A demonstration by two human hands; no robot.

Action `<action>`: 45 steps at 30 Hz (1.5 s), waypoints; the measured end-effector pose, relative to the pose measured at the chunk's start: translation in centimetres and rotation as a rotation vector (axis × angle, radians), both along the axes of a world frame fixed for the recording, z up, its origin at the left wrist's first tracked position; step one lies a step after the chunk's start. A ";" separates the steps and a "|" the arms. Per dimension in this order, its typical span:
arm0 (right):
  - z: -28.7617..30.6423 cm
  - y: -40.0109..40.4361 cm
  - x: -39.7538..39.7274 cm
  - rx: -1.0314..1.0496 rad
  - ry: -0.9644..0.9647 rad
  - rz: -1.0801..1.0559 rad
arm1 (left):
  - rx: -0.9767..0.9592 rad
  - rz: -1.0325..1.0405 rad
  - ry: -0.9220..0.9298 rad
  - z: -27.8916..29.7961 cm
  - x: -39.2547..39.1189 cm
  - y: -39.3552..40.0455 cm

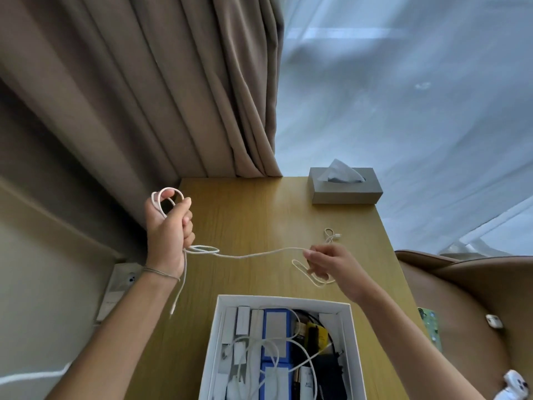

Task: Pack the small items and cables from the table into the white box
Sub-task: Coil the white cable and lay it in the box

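Overhead, left hand (168, 229) grips coiled loops of thin white cable (253, 254); right hand (326, 262) pinches its far stretch above wooden tabletop (259, 215).

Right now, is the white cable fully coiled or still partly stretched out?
Partly stretched: the left hand grips loops, while the white cable spans to the right hand.

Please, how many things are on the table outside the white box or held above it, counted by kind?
White cables: 2, one held by both hands, one small lying loose
Tissue boxes: 1
Total: 3
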State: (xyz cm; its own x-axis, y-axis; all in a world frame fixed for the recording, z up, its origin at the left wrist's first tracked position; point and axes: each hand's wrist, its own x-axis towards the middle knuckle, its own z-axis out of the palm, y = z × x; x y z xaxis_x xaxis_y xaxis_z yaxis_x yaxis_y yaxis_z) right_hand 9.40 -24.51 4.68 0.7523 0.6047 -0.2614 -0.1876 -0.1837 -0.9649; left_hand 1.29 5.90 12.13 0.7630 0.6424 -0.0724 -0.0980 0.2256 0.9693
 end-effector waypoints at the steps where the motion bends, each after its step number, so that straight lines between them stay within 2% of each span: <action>1: 0.1 -0.7 0.2 0.034 0.018 -0.057 | 0.023 0.031 0.003 -0.2 -0.5 0.6; 5: 0.6 -2.3 0.6 0.152 0.063 -0.323 | 0.136 0.126 0.032 -0.7 -2.0 2.0; 7: 1.6 -1.8 0.3 0.184 0.060 -0.400 | 0.151 0.096 0.042 -1.0 -2.3 1.1; 9: 2.9 -0.1 -0.6 0.240 0.030 -0.357 | 0.181 -0.014 0.064 -1.3 -2.5 -0.9; 12: 5.2 3.2 -2.6 0.310 -0.022 -0.180 | 0.255 -0.236 0.107 -1.5 -2.9 -4.8; 16: 6.8 6.0 -4.4 0.256 -0.118 -0.009 | 0.288 -0.464 0.020 -0.7 -3.3 -7.7; 19: 7.4 6.2 -4.8 0.266 -0.124 -0.023 | 0.453 -0.493 0.022 -0.2 -3.6 -7.9; 22: 7.4 5.5 -4.6 0.214 -0.132 -0.045 | 0.529 -0.467 0.037 -0.1 -4.0 -7.4; 28: 6.1 1.8 -3.3 0.061 -0.161 -0.175 | 0.243 -0.160 0.149 -0.6 -3.9 -2.6; 32: 5.5 -1.8 -2.3 0.027 -0.193 -0.319 | -0.014 0.021 0.095 -1.4 -3.8 0.9; 34: 5.3 -2.7 -2.1 -0.001 -0.197 -0.358 | -0.145 0.050 0.064 -1.8 -3.8 1.6; 37: 5.2 -2.5 -2.5 -0.048 -0.217 -0.362 | -0.194 -0.032 -0.011 -1.9 -4.0 0.6; 39: 5.5 -1.4 -3.1 -0.069 -0.242 -0.311 | -0.085 -0.080 -0.024 -1.5 -4.2 -1.3; 45: 7.4 3.2 -5.1 -0.084 -0.249 -0.029 | 0.457 -0.233 -0.007 0.0 -4.8 -8.1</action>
